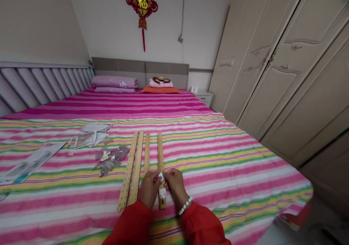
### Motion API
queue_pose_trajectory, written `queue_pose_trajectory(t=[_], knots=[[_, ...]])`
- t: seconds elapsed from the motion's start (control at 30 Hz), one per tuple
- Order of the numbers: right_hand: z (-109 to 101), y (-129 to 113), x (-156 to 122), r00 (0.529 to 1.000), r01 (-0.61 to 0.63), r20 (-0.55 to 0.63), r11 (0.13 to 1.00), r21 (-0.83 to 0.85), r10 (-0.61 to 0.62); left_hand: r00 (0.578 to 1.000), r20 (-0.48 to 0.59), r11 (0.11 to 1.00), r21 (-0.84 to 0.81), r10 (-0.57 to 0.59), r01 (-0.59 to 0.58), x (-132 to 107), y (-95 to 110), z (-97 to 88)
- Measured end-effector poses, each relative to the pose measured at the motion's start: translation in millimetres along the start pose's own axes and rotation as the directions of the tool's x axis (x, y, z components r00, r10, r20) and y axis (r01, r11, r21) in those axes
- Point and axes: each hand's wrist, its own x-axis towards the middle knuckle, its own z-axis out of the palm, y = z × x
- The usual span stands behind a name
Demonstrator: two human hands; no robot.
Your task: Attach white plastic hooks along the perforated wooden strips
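A narrow wooden strip with holes (160, 151) lies lengthwise on the striped bedspread in front of me. My left hand (149, 188) and my right hand (175, 185) meet over its near part, fingers pinched from both sides on a small white plastic fitting (161, 176). The fingers partly cover it, so its exact kind is unclear. Nearer to me, a second white fitting (162, 193) sits on the same strip. Left of it lie a short wooden strip (147, 150) and two longer strips, a middle one (137, 165) and an outer one (128, 174), both with holes.
Crumpled clear plastic bags with small parts (110, 159) lie to the left. Beyond them are flat plastic packets (91, 135) and a long printed package (34, 163). Pillows (114, 82) rest by the headboard; a wardrobe (272, 66) stands at the right.
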Motion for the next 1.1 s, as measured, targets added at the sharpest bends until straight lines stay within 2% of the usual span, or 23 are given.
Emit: queue_pose_trajectory(t=[0.27, 0.47, 0.57, 0.8, 0.97, 1.1], knots=[[0.9, 0.4, 1.5, 1.0, -0.017, 0.019, 1.0, -0.015, 0.018, 0.982, 0.181, 0.979, 0.183, 0.059, -0.092, 1.0, 5.4, -6.1], [3.3, 3.4, 7.0, 0.999, -0.032, 0.022, 0.998, -0.057, 0.033, 0.953, 0.302, 0.909, 0.388, 0.029, -0.151, 7.2, 16.8, -17.1], [5.1, 9.1, 12.4, 1.0, -0.009, -0.015, 0.995, -0.101, 0.007, 0.94, 0.341, 0.883, 0.441, 0.004, -0.164, 11.7, 20.9, -22.5], [5.0, 27.5, 28.8, 0.985, 0.123, -0.101, 0.978, -0.171, -0.142, 0.95, 0.307, 0.858, 0.502, -0.058, -0.11, 11.6, 20.7, -26.5], [5.3, 27.4, 33.3, 0.989, 0.106, -0.088, 0.984, -0.143, -0.119, 0.953, 0.295, 0.867, 0.49, -0.068, -0.09, 12.3, 19.9, -27.2], [6.5, 19.0, 25.8, 0.99, 0.099, -0.087, 0.988, -0.115, -0.109, 0.954, 0.292, 0.864, 0.496, -0.066, -0.092, 12.0, 25.3, -28.1]])
